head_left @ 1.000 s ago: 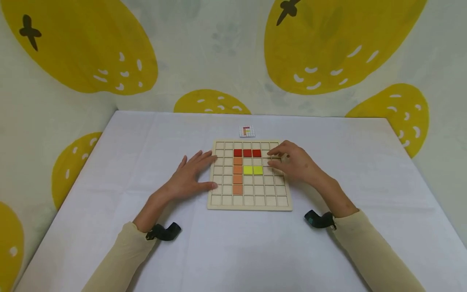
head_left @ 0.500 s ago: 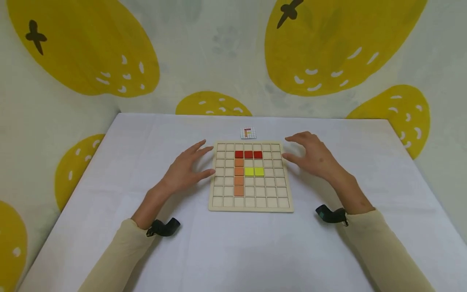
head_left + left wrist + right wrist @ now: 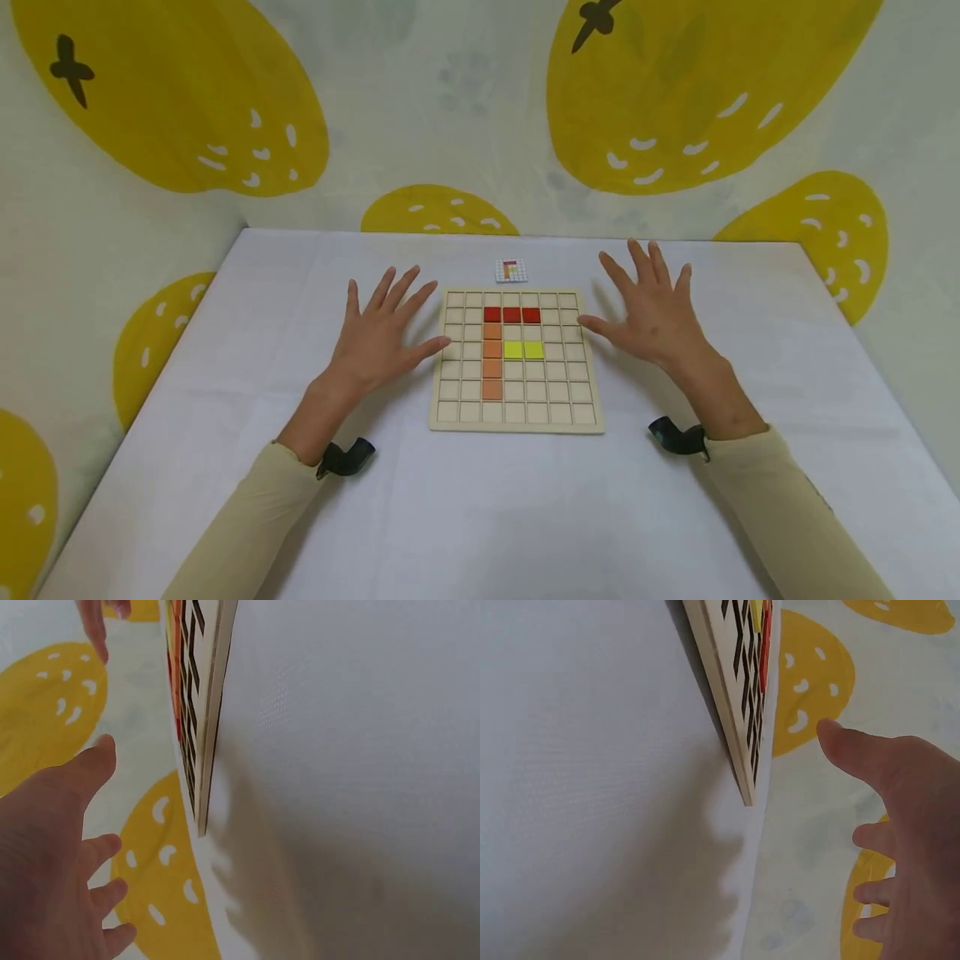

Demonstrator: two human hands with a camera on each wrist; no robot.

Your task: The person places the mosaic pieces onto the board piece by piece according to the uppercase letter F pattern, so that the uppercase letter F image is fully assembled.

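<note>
A square wooden grid board lies flat in the middle of the table. Near its top a row of 3 red tiles fills neighbouring cells. Below the leftmost red one runs a column of several orange tiles, with 2 yellow tiles to its right. My left hand is raised at the board's left side, fingers spread, the thumb tip overlapping the edge in the head view. On the right side my right hand is likewise raised with fingers spread and holds nothing. Both wrist views show the hands above the tabletop, apart from the board.
A small card printed with a coloured grid pattern lies just behind the board. The table has a white cloth. Behind it stands a pale wall covering with large yellow fruit shapes.
My right hand has moved away from the board to the right, and its curled fingers have spread. The left hand has lifted off the board's left edge and fanned its fingers. The tiles stay put.
</note>
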